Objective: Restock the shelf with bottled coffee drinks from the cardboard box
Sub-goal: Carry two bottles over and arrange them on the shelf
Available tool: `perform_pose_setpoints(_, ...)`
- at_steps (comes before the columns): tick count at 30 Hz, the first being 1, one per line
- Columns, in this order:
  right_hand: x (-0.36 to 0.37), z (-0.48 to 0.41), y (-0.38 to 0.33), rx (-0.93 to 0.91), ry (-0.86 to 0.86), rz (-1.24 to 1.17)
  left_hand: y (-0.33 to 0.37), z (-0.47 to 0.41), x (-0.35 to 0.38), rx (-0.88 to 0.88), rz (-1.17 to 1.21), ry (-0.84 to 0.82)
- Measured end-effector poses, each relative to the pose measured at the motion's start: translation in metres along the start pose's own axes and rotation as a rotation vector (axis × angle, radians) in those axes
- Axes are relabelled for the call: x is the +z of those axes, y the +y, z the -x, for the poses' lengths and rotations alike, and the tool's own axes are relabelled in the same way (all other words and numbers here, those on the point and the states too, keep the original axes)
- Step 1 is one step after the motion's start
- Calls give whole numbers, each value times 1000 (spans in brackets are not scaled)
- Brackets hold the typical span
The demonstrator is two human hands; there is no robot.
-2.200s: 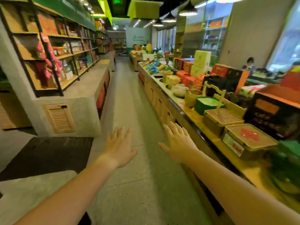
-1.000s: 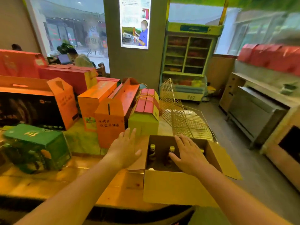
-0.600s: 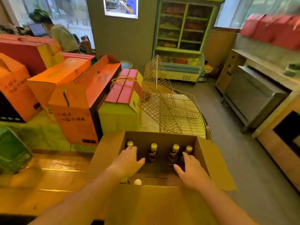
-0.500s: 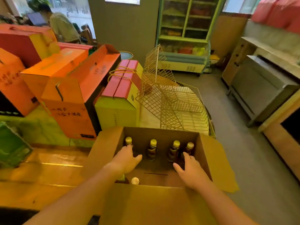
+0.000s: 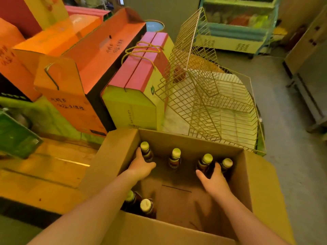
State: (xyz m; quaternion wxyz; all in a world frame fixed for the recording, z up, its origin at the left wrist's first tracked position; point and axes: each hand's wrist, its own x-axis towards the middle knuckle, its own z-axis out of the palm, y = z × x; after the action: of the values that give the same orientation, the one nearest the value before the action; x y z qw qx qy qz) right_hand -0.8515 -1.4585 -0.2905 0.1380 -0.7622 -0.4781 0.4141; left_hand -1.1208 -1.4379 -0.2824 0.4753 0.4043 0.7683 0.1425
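An open cardboard box [image 5: 191,144] sits at the counter's end, right below me. Several dark coffee bottles with pale yellow caps stand inside: a row along the far wall and two near the front left corner [image 5: 146,207]. My left hand [image 5: 141,167] is down in the box and grips the far-left bottle [image 5: 145,151] below its neck. My right hand [image 5: 213,179] curls round the third bottle [image 5: 206,160] of the row, with fingers between it and the last bottle [image 5: 227,164]. The second bottle [image 5: 176,156] stands untouched.
A gold wire display rack [image 5: 203,96] stands just behind the box. Orange [image 5: 74,96] and pink-and-yellow [image 5: 134,96] gift boxes crowd the wooden counter [image 5: 44,174] to the left. Grey floor [image 5: 292,156] lies to the right, with a green cooler shelf [image 5: 235,32] beyond.
I turned from the aisle to the counter's end. Both hands went down into the box, and over the last half second each has closed round a bottle.
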Motion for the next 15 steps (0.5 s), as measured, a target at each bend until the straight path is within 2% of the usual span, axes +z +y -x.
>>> perform_pose_setpoints(7, 20, -22, 6, 36, 70, -80, -9, -27, 12, 53, -28, 144)
perform_pose_setpoints(11, 29, -33, 9, 20, 137, -69, -14, -38, 19, 112, -60, 135)
perform_pose_setpoints(15, 37, -44, 6, 13, 182, -110, -12, -51, 27, 189, -81, 211)
